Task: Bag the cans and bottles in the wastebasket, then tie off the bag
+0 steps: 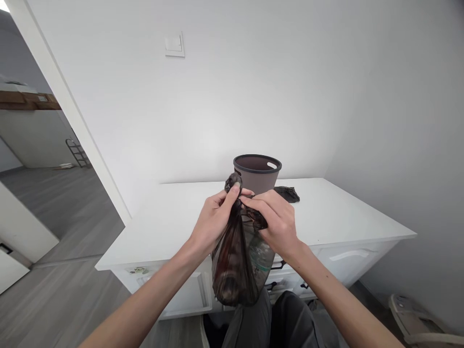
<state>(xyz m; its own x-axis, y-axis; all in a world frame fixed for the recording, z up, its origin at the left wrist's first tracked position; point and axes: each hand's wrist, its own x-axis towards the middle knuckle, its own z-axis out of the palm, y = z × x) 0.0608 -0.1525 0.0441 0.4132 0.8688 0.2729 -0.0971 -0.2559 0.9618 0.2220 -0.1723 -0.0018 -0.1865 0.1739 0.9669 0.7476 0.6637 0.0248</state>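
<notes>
Head view, and from where I'm standing the black bag is hanging in front of the white bench, bulging with what look like bottles. The left hand is pinching its gathered neck, and the right hand is gripping the bunched plastic just beside that. Filling and gathering are looking done to me; the knot is seeming unfinished, so pulling it tight is probably what's lacking. Behind, the bin is standing upright on the bench, with some crumpled dark plastic lying beside it.
</notes>
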